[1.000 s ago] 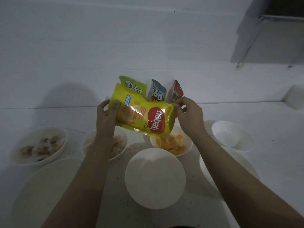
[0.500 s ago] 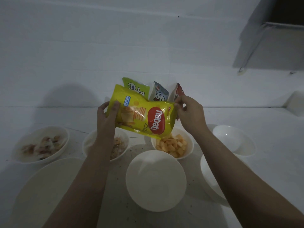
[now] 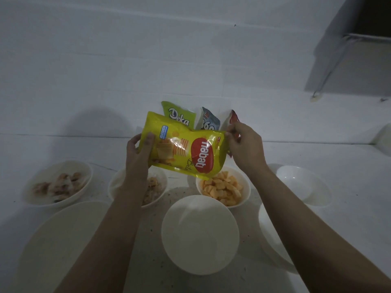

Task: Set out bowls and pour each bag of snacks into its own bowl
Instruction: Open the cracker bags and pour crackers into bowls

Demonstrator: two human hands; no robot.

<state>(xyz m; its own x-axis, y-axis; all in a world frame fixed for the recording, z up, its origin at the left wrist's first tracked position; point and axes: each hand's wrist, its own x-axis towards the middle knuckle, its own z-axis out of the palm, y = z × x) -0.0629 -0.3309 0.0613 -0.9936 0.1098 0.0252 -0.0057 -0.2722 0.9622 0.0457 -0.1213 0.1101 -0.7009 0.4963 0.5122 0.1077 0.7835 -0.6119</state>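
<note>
A glossy yellow foil snack bag (image 3: 182, 151) with a red oval logo is held sideways in the air near the centre of the view, above a pale, speckled tabletop (image 3: 349, 170). The left hand (image 3: 138, 153) grips the bag's crinkled end at 9 o'clock, thumb curled over the printed front and fingers behind. The right hand (image 3: 246, 144) pinches the opposite sealed edge at 3 o'clock between thumb and bent fingers. Behind the bag, at 12 o'clock, three more shiny packets stand leaning against a plain white wall: a green one (image 3: 179, 115), a blue-and-white one (image 3: 208, 121) and a red one (image 3: 232, 119), mostly hidden. Below the bag lies a row of smooth round white bowls: at 9 o'clock a bowl (image 3: 84, 168) with brownish pieces, next a bowl (image 3: 118, 178) partly covered by the left forearm, and just under the bag a bowl (image 3: 245, 197) of small orange, pillow-shaped snacks. At 6 o'clock sits an empty deep white bowl (image 3: 200, 235). An empty shallow bowl (image 3: 304, 185) lies at 4 o'clock, with another white rim (image 3: 266, 229) under the right forearm. A large flat white plate (image 3: 63, 246) lies at 8 o'clock.
</note>
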